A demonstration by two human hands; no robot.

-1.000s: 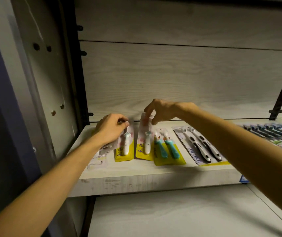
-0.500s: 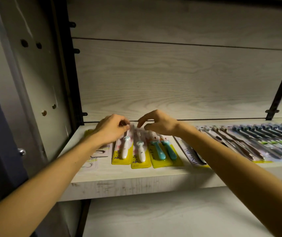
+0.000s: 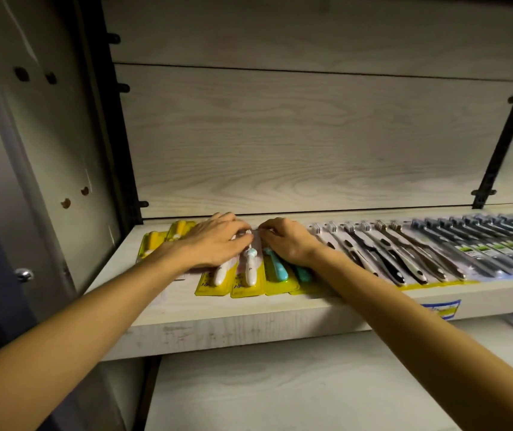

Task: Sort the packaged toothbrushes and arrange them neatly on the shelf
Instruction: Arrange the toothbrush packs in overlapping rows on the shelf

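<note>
A person's two bare hands rest on a row of packaged toothbrushes lying flat on a pale wood-grain shelf [image 3: 249, 325]. The left hand [image 3: 214, 241] lies palm-down over a yellow-backed pack holding a white-handled brush [image 3: 219, 275], its fingers extended and close together across the pack's far end. The right hand [image 3: 289, 241] covers the far ends of the packs with teal-handled brushes [image 3: 280, 270], its fingers curled toward the left hand's fingertips; whether they pinch a pack edge cannot be told. Between the hands lies another yellow card with a white brush with a pale-blue collar [image 3: 249, 269]. At far left sit yellow packs [image 3: 155, 241] against the cabinet's side. To the right, overlapping packs of black-and-white brushes [image 3: 389, 259] and darker grey ones [image 3: 482, 244] run along the shelf, heads toward the back wall.
</note>
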